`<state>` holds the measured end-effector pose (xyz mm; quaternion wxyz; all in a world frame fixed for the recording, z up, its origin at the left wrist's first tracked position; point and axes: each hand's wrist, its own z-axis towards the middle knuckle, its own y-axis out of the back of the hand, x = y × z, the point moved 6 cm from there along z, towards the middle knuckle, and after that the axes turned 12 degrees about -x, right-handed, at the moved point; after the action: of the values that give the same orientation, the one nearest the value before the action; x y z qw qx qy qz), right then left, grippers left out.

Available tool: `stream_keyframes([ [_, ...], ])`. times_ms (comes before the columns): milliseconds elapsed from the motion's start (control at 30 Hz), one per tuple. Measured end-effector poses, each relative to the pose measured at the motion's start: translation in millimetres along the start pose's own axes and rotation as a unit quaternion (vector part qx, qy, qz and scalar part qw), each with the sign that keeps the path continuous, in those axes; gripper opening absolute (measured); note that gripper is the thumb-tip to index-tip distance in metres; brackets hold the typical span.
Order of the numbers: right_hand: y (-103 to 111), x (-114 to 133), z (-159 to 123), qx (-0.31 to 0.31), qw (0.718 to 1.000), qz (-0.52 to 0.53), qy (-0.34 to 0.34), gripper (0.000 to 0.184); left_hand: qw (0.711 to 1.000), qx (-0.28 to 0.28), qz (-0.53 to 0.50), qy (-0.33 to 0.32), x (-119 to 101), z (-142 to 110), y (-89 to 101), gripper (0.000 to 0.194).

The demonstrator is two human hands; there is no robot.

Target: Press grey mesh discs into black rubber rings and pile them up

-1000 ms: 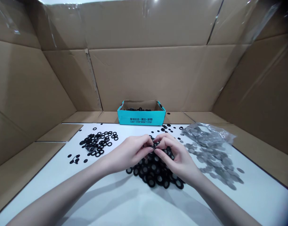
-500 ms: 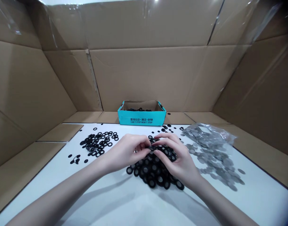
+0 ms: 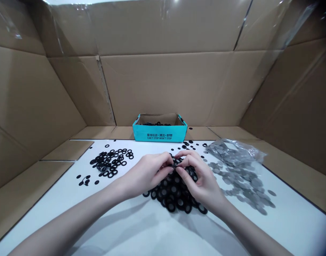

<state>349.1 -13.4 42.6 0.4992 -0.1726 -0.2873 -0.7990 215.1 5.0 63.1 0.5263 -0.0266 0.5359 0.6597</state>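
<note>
While they meet low in the centre of the frame, the left hand and right hand keep a clenched grip, their fingertips pinching a small black rubber ring atop a heap of black rubber washers with grey mesh centres. Thin black O-rings lie left on the white bench; grey metal mesh discs spill right from a clear plastic bag. Beyond stands a teal cardboard box, against corrugated brown cardboard walls.

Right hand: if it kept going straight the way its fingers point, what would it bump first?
The right hand would probably meet the small black ring at its fingertips first, then the left hand just past it, though depth is hard to judge here.
</note>
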Motion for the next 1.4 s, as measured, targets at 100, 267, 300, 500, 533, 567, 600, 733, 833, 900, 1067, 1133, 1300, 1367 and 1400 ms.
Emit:
stream_keyframes([
  [100,-1,-1,-1,-0.004,1.000,0.002,-0.004,0.015,1.000,0.014,0.023,0.003,2,0,-0.3,0.007],
  [267,-2,-2,0,0.003,0.999,-0.030,0.012,0.010,0.999,-0.005,-0.027,0.045,10,2,3.1,0.007],
  [300,-2,-2,0,0.001,0.999,-0.039,0.020,0.006,0.998,-0.008,-0.036,0.052,12,2,3.7,0.007],
  [500,-1,-1,-1,-0.009,0.997,-0.066,0.039,0.009,0.998,-0.022,-0.049,0.044,7,2,4.6,0.010],
  [533,-1,-2,-1,-0.007,0.998,-0.059,0.030,0.012,0.997,-0.021,-0.052,0.046,6,2,3.6,0.010],
  [567,-1,-3,-1,-0.003,0.999,-0.048,0.018,0.014,0.997,-0.017,-0.055,0.049,6,2,2.1,0.011],
  [600,-1,-3,-1,0.002,0.999,-0.036,0.006,0.015,0.997,-0.012,-0.058,0.053,6,2,0.5,0.011],
  [733,-1,0,-2,-0.006,1.000,-0.013,0.003,0.016,0.998,-0.001,-0.046,0.054,5,1,-2.8,0.010],
  [833,-1,4,-4,-0.029,0.999,-0.029,0.023,0.015,0.999,0.008,-0.020,0.037,3,1,-1.3,0.009],
  [900,-2,4,-4,-0.026,0.998,-0.044,0.033,0.015,0.999,0.016,-0.013,0.038,5,1,0.0,0.008],
  [1067,-4,2,-4,0.004,0.995,-0.078,0.056,0.009,0.997,0.029,-0.032,0.065,13,-1,0.2,0.007],
  [1133,-3,0,-3,0.003,0.995,-0.083,0.056,0.009,0.997,0.021,-0.034,0.063,13,-1,-0.3,0.010],
  [1300,-3,-1,-3,0.005,0.997,-0.063,0.044,0.014,0.998,0.013,-0.035,0.054,11,0,-3.9,0.011],
  [1367,-4,1,-4,-0.001,0.997,-0.063,0.054,0.015,0.998,0.020,-0.031,0.050,11,0,-5.2,0.009],
  [1400,-3,2,-4,-0.006,0.996,-0.064,0.059,0.015,0.998,0.021,-0.031,0.048,11,0,-5.1,0.009],
])
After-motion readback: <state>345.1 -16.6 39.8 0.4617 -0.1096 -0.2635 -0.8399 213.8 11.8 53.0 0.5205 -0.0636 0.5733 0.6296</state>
